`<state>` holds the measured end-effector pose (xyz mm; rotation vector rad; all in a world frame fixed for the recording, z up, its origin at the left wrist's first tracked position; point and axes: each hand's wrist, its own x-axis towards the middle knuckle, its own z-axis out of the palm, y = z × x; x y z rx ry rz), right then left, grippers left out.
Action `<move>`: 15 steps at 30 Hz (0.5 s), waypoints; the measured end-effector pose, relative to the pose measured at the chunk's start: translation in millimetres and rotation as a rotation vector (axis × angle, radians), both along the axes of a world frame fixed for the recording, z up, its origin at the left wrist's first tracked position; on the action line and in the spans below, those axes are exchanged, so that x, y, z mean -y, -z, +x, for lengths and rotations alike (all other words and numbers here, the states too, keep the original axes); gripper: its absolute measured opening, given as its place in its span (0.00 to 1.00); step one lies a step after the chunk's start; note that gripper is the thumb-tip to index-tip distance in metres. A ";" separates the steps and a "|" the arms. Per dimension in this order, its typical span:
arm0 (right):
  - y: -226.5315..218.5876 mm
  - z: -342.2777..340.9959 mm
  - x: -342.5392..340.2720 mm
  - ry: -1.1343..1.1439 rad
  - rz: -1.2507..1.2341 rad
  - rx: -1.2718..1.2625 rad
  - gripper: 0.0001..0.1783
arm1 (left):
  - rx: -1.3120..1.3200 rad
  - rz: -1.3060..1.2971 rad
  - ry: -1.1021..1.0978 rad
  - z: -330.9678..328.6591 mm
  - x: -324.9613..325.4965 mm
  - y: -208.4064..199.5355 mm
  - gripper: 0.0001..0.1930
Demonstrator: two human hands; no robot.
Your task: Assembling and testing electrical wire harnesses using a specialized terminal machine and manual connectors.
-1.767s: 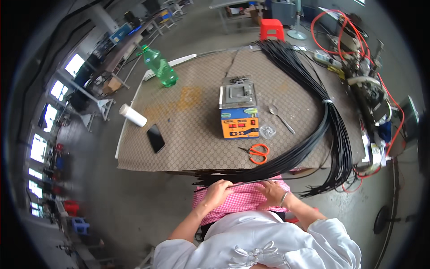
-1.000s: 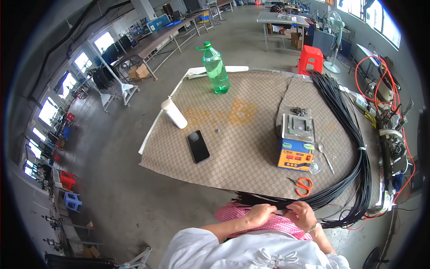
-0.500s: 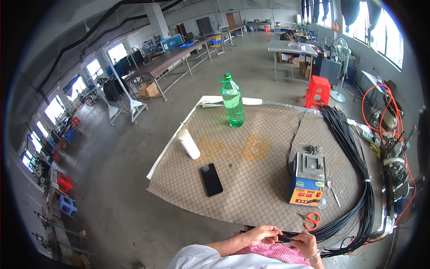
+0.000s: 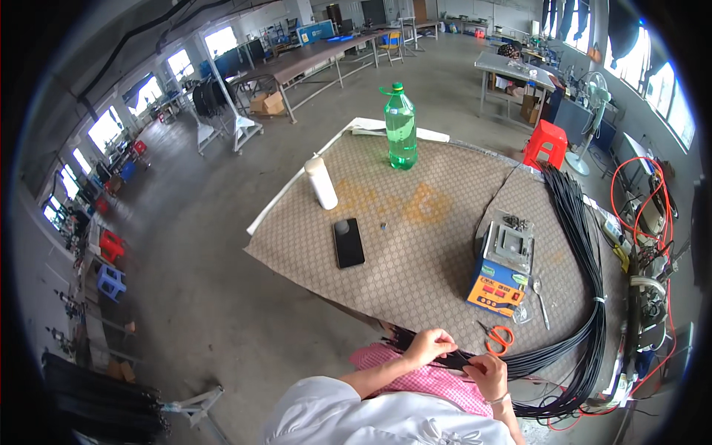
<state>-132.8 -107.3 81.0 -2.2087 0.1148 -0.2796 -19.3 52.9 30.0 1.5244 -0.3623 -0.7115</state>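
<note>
A thick bundle of black cables curves down the right side of the table and round its front corner to my lap. Its ends lie by my hands, over a pink checked cloth. My left hand is closed, thumb and fingertips pinched together at a cable end. Close beside it on the right, my right hand pinches a black cable between thumb and fingers. The fine ends are too small to make out. Just beyond my right hand lie orange-handled scissors on the patterned table cover.
A blue and orange box with a metal top stands at the right, a spoon beside it. Further left are a black phone, a white bottle and a green bottle. A red stool stands behind the table.
The view has tipped downward, so the table and hands sit higher in the picture. Both hands stay close together at the cables. Dark hanging material now shows at lower left.
</note>
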 end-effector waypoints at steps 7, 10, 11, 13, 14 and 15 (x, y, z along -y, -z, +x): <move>7.7 -16.8 17.6 -0.024 0.137 0.038 0.07 | -0.832 -0.408 -0.063 -17.7 8.4 -3.5 0.09; 15.2 -22.2 23.5 0.055 0.304 0.057 0.05 | -0.656 -0.294 -0.163 -24.2 23.1 -23.5 0.07; 12.8 -25.1 24.8 0.099 0.469 -0.006 0.04 | -0.689 -0.313 -0.267 -25.0 27.8 -34.9 0.06; 8.9 -30.0 28.6 0.192 0.743 -0.099 0.04 | -0.681 -0.477 -0.302 -14.2 28.4 -37.4 0.05; 8.8 -31.2 33.0 0.217 0.854 -0.128 0.04 | -0.594 -0.545 -0.212 -8.3 22.3 -21.9 0.05; -0.5 -30.0 37.8 0.208 0.933 -0.130 0.04 | -0.570 -0.519 -0.150 -11.2 27.6 -44.5 0.06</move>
